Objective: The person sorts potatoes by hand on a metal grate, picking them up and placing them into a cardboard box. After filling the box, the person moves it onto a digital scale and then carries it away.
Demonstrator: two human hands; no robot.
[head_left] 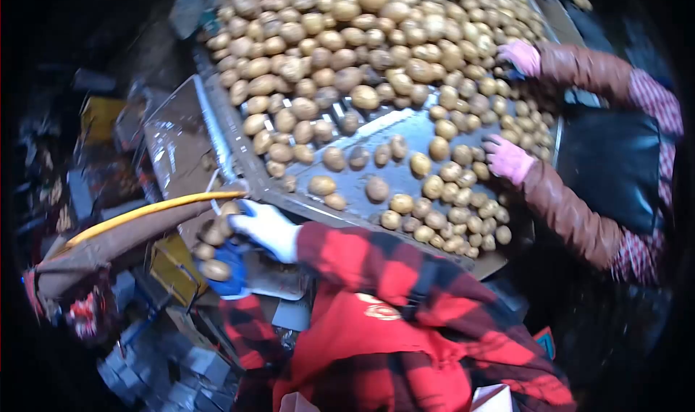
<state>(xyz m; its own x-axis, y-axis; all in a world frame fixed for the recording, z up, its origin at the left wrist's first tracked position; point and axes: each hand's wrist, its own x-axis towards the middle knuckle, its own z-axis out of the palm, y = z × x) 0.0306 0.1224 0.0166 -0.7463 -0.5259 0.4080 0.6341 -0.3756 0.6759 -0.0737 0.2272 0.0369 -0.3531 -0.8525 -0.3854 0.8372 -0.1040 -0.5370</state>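
Both my gloved hands are together off the left corner of the metal table, around several potatoes (215,270). My left hand (230,267), blue palm side showing, is below them with the potatoes lying in its grasp. From the right, my right hand (269,229), in a white glove with blue fingers, is closed against the upper potatoes (228,210); its fingertips are partly hidden and blurred. A large heap of potatoes (355,39) covers the far part of the metal table (355,187), with loose ones nearer me.
Across on the right, a co-worker's pink-gloved hands (509,158) touch potatoes at the table edge. A yellow hose (145,215) runs along a brown beam at left. Yellow boxes (174,271) and blurred clutter lie below left. A raised metal rim (253,173) borders the table.
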